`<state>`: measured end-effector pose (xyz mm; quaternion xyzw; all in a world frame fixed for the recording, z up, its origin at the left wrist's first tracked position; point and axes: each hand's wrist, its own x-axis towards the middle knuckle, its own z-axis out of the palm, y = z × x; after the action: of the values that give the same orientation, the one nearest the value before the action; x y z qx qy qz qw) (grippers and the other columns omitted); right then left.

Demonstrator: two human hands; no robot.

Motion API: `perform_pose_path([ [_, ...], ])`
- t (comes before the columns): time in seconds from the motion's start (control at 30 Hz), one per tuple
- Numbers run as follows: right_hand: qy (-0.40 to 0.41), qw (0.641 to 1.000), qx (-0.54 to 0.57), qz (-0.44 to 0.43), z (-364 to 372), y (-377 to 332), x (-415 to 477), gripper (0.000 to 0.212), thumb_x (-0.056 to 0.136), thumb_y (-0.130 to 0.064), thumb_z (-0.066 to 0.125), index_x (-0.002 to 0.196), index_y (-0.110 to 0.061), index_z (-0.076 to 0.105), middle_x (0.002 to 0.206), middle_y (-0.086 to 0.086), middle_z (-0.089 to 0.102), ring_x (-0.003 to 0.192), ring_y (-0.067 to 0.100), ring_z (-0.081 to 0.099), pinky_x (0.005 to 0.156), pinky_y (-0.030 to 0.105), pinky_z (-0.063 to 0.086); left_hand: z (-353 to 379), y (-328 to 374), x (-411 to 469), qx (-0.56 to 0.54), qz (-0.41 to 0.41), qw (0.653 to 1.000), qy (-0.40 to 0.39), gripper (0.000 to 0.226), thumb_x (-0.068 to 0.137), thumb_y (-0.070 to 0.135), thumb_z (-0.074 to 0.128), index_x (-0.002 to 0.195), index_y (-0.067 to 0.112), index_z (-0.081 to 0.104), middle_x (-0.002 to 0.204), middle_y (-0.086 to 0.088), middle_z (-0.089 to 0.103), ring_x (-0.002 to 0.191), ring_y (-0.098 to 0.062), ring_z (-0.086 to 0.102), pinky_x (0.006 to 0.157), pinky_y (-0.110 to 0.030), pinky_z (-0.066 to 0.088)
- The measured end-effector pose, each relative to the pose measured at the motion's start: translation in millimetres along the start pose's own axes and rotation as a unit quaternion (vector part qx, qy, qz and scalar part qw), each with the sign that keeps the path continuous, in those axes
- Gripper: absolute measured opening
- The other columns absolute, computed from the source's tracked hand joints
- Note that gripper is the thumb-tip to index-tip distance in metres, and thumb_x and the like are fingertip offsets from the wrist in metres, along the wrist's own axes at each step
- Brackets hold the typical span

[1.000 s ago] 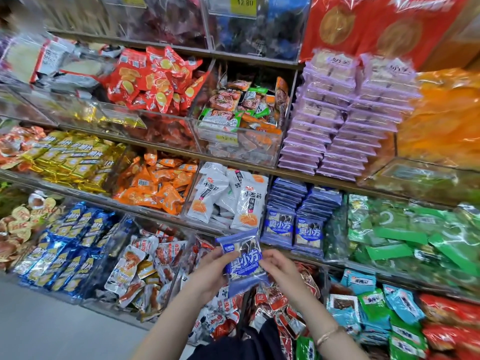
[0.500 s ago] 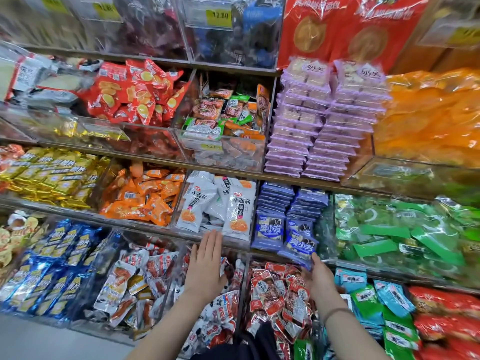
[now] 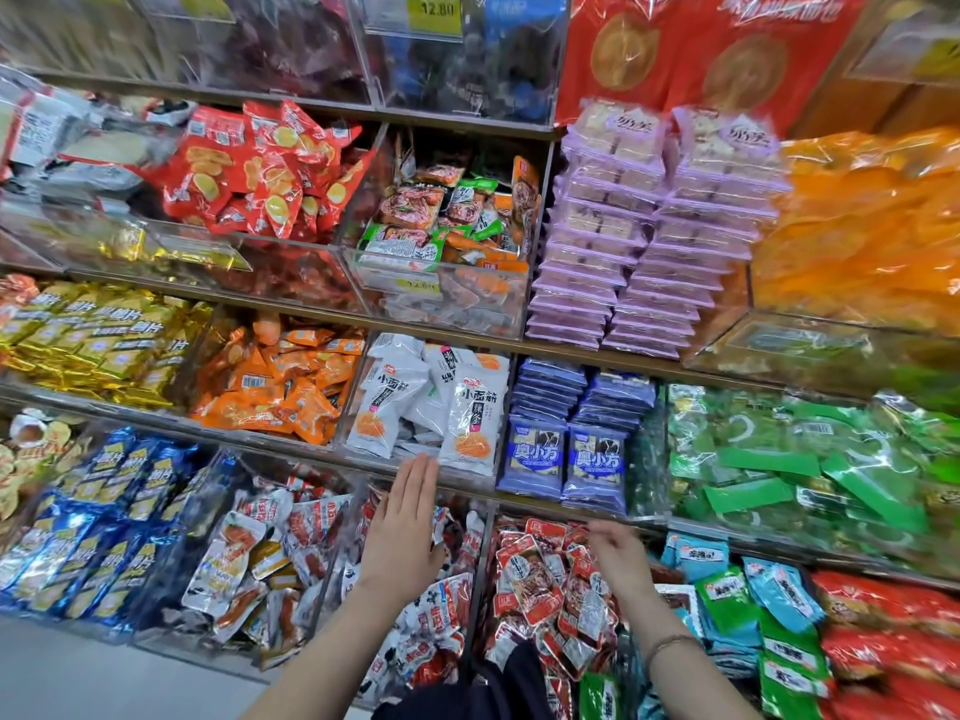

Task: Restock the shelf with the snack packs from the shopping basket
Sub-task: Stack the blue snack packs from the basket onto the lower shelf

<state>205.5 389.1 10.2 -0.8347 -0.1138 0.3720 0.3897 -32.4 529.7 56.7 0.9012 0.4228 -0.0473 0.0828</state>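
L hand flat, R hand loosely curled, empty; blue snack packs just above R.

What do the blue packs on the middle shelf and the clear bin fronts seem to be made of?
The blue packs look like glossy plastic film: they shine and end in flat sealed strips. The clear bin fronts look like rigid transparent plastic, perhaps acrylic: the snacks show through, and the flat panels catch glare.

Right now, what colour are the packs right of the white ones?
The packs are blue, white-lettered; head view.
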Motion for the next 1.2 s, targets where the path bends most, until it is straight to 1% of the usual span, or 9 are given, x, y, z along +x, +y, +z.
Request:
perform_pose_path([
  [0.1, -0.074, 0.96, -0.245, -0.114, 1, -17, 9, 0.022, 0.096, -0.018, 0.049, 0.114, -0.017, 0.062, 0.114, 0.0, 0.064, 0.097, 0.016, 0.062, 0.085, 0.026, 0.048, 1, 0, 0, -0.005, -0.001, 1.0, 0.001, 0.105, 0.09, 0.041, 0.054, 0.136, 0.016, -0.038, 0.154, -0.001, -0.031, 0.14, -0.022, -0.031, 0.121, -0.035, 0.013],
  [0.23, -0.13, 0.922, -0.337, -0.143, 6, -41, 28, 0.029, 0.096, -0.015, 0.045, 0.122, -0.013, 0.057, 0.116, 0.006, 0.062, 0.076, 0.013, 0.06, 0.062, 0.019, 0.046, 0, 1, 0, -0.012, -0.007, 1.0, 0.0, 0.106, 0.09, 0.04, 0.053, 0.135, 0.018, -0.041, 0.155, 0.0, -0.031, 0.139, -0.02, -0.032, 0.12, -0.034, 0.02],
  [0.43, -0.129, 0.929, -0.324, -0.127, 2, -45, 46, 0.037, 0.095, -0.011, 0.042, 0.13, -0.011, 0.052, 0.125, 0.01, 0.059, 0.09, 0.021, 0.062, 0.069, 0.022, 0.043, 0, 1, 0, 0.003, -0.011, 1.0, -0.008, 0.107, 0.089, 0.041, 0.053, 0.135, 0.019, -0.041, 0.153, 0.002, -0.033, 0.141, -0.019, -0.03, 0.116, -0.033, 0.027],
  [0.6, -0.12, 0.94, -0.292, -0.132, 0, -35, 39, 0.037, 0.095, -0.014, 0.046, 0.131, -0.011, 0.051, 0.127, 0.008, 0.053, 0.069, 0.016, 0.058, 0.059, 0.025, 0.044, -7, 7, -2, -0.007, -0.028, 0.999, -0.015, 0.102, 0.091, 0.039, 0.051, 0.138, 0.019, -0.036, 0.157, 0.0, -0.027, 0.143, -0.019, -0.025, 0.121, -0.039, 0.014],
  [0.7, -0.111, 0.967, -0.201, -0.113, -6, -29, 23, 0.035, 0.095, -0.014, 0.049, 0.129, -0.007, 0.053, 0.101, 0.006, 0.062, 0.053, 0.009, 0.047, 0.048, 0.019, 0.036, -11, 14, -9, -0.079, -0.037, 0.996, 0.013, 0.093, 0.091, 0.034, 0.052, 0.148, 0.02, -0.02, 0.158, 0.002, -0.02, 0.146, -0.017, -0.017, 0.121, -0.037, 0.006],
  [0.83, -0.096, 0.985, -0.108, -0.099, -21, -17, -7, 0.027, 0.095, -0.018, 0.051, 0.12, -0.011, 0.058, 0.111, 0.002, 0.06, 0.074, 0.006, 0.052, 0.062, 0.015, 0.038, 9, 31, -38, -0.253, -0.104, 0.962, -0.004, 0.077, 0.092, 0.031, 0.056, 0.153, 0.012, 0.012, 0.16, -0.003, 0.012, 0.147, -0.02, 0.015, 0.115, -0.036, 0.023],
  [0.93, -0.103, 0.989, -0.071, -0.08, -29, 5, -30, 0.019, 0.095, -0.014, 0.051, 0.112, -0.015, 0.061, 0.109, -0.004, 0.059, 0.09, 0.013, 0.059, 0.064, 0.01, 0.04, 39, 40, -72, -0.322, -0.193, 0.923, -0.082, 0.047, 0.092, 0.031, 0.057, 0.131, 0.009, 0.045, 0.132, -0.009, 0.052, 0.12, -0.027, 0.052, 0.091, -0.034, 0.045],
  [1.0, -0.103, 0.991, -0.061, -0.057, -32, 28, -43, 0.018, 0.095, -0.013, 0.052, 0.11, -0.014, 0.062, 0.107, -0.003, 0.06, 0.098, 0.017, 0.058, 0.072, 0.015, 0.042, 54, 44, -93, -0.318, -0.214, 0.914, -0.13, 0.013, 0.09, 0.029, 0.06, 0.095, 0.018, 0.056, 0.094, -0.001, 0.063, 0.095, -0.025, 0.063, 0.07, -0.028, 0.04],
  [1.2, -0.119, 0.987, -0.106, -0.036, -42, 105, -86, 0.017, 0.093, -0.007, 0.053, 0.104, -0.003, 0.066, 0.098, 0.001, 0.062, 0.091, 0.016, 0.058, 0.075, 0.019, 0.039, 94, 41, -149, -0.259, -0.207, 0.903, -0.273, 0.028, 0.09, 0.027, 0.06, 0.068, 0.027, 0.042, 0.088, -0.006, 0.064, 0.09, -0.023, 0.061, 0.067, -0.026, 0.035],
])
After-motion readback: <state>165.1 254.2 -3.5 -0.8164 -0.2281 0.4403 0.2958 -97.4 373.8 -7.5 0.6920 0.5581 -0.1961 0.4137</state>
